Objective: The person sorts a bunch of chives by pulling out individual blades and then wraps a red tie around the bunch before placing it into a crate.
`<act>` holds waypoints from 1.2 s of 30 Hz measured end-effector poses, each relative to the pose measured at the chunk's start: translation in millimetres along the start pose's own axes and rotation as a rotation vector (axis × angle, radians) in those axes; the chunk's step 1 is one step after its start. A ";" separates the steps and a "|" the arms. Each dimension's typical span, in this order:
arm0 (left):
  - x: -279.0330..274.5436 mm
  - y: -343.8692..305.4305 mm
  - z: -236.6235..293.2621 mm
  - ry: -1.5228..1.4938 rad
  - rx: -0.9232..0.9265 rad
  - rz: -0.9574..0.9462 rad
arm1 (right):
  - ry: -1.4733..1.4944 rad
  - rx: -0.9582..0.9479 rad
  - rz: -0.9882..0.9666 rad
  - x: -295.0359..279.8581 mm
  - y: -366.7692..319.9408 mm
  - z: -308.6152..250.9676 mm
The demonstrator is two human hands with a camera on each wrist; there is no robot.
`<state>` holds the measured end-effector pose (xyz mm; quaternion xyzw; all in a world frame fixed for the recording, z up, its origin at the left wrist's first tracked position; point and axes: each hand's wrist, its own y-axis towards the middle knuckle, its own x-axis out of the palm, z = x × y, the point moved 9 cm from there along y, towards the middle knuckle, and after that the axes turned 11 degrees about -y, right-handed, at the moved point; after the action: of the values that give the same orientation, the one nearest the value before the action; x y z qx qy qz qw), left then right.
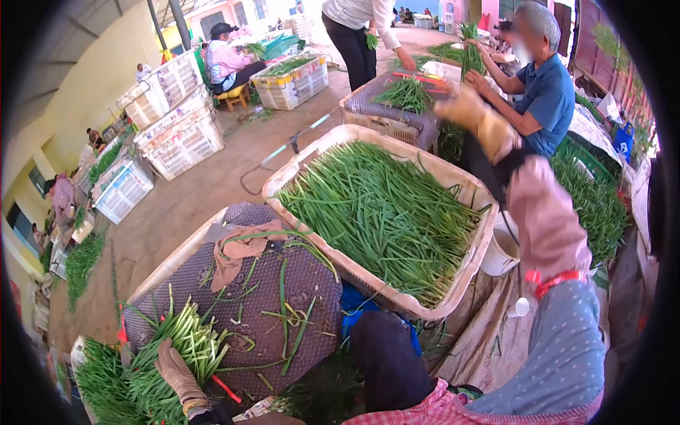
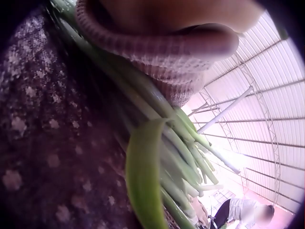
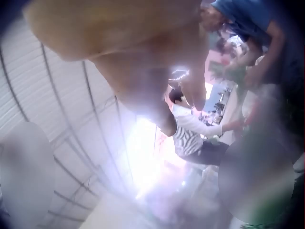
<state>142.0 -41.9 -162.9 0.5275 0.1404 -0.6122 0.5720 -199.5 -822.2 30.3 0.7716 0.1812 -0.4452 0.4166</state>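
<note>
In the head view my gloved left hand [image 1: 176,372] grips a bunch of chives [image 1: 195,340] at the near left, pale cut ends facing right. The left wrist view shows the knitted glove [image 2: 167,67] curled over the chive stems [image 2: 181,152]. Beneath part of the bunch is a dark dimpled mat [image 1: 283,304]. My gloved right hand [image 1: 478,120], blurred, is raised at the upper right, beyond the large crate. In the right wrist view its fingers [image 3: 138,95] hang loose with nothing between them.
A large pale crate [image 1: 340,256] full of chives stands mid-view. Red strips [image 1: 432,81] lie on another mat-covered crate, beside a seated person in blue [image 1: 549,95] and a standing person [image 1: 350,35]. A white bucket [image 1: 501,248] is at right. A brown cloth [image 1: 237,251] lies on my mat.
</note>
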 end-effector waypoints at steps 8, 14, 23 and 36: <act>-36.2 5.8 17.3 -0.749 -0.157 -0.172 | 0.573 0.037 -0.672 105.0 -285.4 -152.0; -33.9 -15.6 80.0 -0.133 0.143 -0.403 | 0.533 0.052 -0.869 79.6 -338.4 -208.2; 5.1 -1.2 107.6 0.289 0.136 -0.419 | 0.266 -0.268 -0.692 75.4 -311.3 -243.4; 17.7 15.6 67.7 0.275 0.040 -0.686 | 0.314 -0.180 -0.787 115.0 -320.6 -243.6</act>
<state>126.1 -108.9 -143.0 0.5381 0.3729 -0.6943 0.2988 -215.7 -448.5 -158.1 0.6626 0.5610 -0.4297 0.2482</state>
